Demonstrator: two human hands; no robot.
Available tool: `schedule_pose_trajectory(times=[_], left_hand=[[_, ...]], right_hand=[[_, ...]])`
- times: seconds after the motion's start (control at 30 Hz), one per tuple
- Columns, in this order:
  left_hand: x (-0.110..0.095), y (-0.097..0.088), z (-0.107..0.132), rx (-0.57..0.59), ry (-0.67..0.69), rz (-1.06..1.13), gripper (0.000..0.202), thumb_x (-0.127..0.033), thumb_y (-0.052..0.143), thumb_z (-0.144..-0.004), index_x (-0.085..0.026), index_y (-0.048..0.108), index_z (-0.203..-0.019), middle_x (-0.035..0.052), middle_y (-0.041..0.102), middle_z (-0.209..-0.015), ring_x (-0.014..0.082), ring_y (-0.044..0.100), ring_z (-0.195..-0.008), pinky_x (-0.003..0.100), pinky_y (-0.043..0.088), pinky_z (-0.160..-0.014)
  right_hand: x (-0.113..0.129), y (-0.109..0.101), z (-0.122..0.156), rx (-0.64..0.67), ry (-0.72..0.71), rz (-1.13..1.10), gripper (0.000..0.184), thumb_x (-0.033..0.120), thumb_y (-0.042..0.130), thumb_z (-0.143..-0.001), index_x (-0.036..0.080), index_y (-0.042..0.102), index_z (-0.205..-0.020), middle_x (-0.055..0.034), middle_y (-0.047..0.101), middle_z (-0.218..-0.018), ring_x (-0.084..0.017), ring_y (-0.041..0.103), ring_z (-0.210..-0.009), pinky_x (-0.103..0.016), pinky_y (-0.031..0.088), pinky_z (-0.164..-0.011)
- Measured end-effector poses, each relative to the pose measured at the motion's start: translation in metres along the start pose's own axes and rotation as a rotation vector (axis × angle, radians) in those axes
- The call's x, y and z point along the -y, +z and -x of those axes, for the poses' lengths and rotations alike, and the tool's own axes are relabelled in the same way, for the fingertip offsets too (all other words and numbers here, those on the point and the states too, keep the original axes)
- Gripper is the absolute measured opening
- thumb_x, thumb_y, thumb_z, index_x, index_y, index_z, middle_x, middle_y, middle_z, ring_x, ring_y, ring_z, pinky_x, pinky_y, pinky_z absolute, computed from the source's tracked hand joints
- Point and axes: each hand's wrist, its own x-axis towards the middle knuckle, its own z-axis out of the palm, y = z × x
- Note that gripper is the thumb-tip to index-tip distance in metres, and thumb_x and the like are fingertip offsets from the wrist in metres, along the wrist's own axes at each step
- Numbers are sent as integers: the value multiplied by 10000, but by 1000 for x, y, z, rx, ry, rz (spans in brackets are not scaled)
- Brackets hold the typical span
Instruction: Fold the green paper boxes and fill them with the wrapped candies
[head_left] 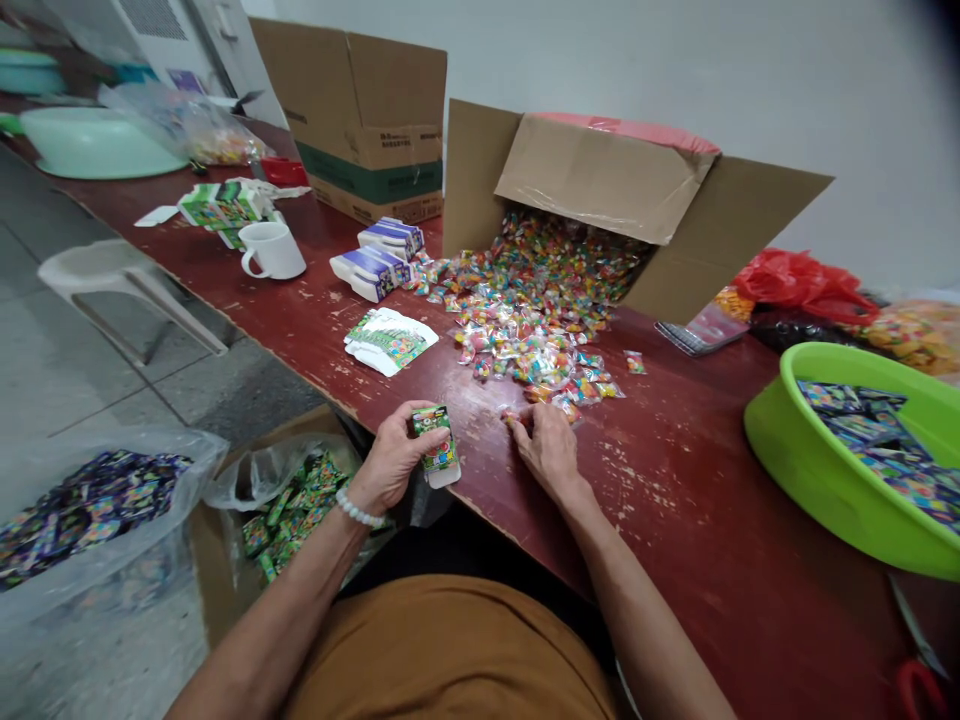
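Observation:
My left hand (391, 457) is closed round a small colourful carton (436, 443), held upright at the near edge of the dark red table (675, 480). Just to its right, my right hand (546, 445) rests palm down, its fingertips pinched on a small wrapped candy (512, 416) at the near end of the pile. A heap of colourful wrapped candies (536, 300) spills from a cardboard box (615, 190) lying on its side. A flat stack of unfolded cartons (390, 340) lies left of the heap.
A lime green basin (825, 470) with filled packets stands at right. A white mug (274, 250), blue-white boxes (379, 260) and a second cardboard box (360, 120) stand at the back left. Below the table's left edge are a box of finished cartons (296, 510) and a plastic bag (90, 510).

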Motion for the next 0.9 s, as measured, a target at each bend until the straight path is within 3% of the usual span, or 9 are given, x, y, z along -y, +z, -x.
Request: schedule_pose_trajectory(times=[0.13, 0.27, 0.33, 0.47, 0.6, 0.77, 0.83, 0.9], left_hand=[[0, 1, 0, -35, -10, 74, 629, -235, 893, -533, -150, 587, -1075, -26, 628, -748, 114, 596, -616, 221, 531, -572], [-4, 1, -2, -129, -31, 148, 609, -227, 909, -502, -131, 600, -1018, -2, 652, -761, 132, 624, -614, 249, 562, -567], [-5, -1, -3, -185, -9, 164, 570, -243, 909, -505, -139, 590, -967, -1, 653, -768, 134, 620, -600, 252, 562, -517], [-4, -4, 0, -185, -19, 182, 532, -262, 907, -502, -166, 542, -878, -29, 623, -719, 150, 612, -591, 295, 572, -482], [-1, -7, 10, -2, -102, 136, 498, -243, 899, -534, -172, 534, -865, -18, 638, -737, 158, 633, -642, 288, 570, -564], [7, -10, 22, 347, -232, -18, 481, -184, 854, -592, -131, 645, -1023, 70, 690, -964, 168, 640, -826, 238, 506, -716], [13, -5, 28, 512, -292, -29, 474, -170, 831, -597, -122, 667, -1039, 67, 683, -965, 169, 622, -830, 239, 488, -723], [22, 2, 34, 582, -315, 1, 459, -145, 815, -573, -123, 670, -1008, 43, 669, -909, 153, 601, -798, 222, 477, -695]], right_hand=[[7, -8, 7, 9, 25, -232, 149, 330, 575, -856, 193, 569, -795, -58, 608, -795, -205, 534, -762, -315, 396, -709], [29, -16, 26, 127, 179, -766, 248, 428, 616, -826, 194, 584, -903, -4, 598, -746, -143, 503, -604, -269, 398, -593], [40, -18, 37, 178, 199, -928, 278, 444, 630, -819, 192, 596, -930, -1, 609, -757, -135, 512, -607, -260, 410, -589], [50, -19, 48, 156, 105, -833, 188, 359, 625, -820, 185, 639, -891, -18, 628, -795, -143, 534, -656, -263, 430, -633], [45, -25, 43, 149, 91, -770, 165, 337, 604, -832, 187, 658, -874, -25, 643, -809, -149, 556, -663, -271, 451, -650], [34, -43, 40, 341, 82, -908, 172, 320, 668, -801, 197, 658, -920, -17, 681, -839, -164, 608, -736, -278, 485, -699], [30, -48, 42, 402, 64, -914, 187, 351, 657, -825, 198, 665, -932, -30, 698, -897, -176, 628, -801, -294, 495, -757], [26, -50, 43, 436, 67, -893, 223, 392, 650, -838, 195, 666, -939, -43, 702, -904, -181, 638, -808, -301, 505, -762]])
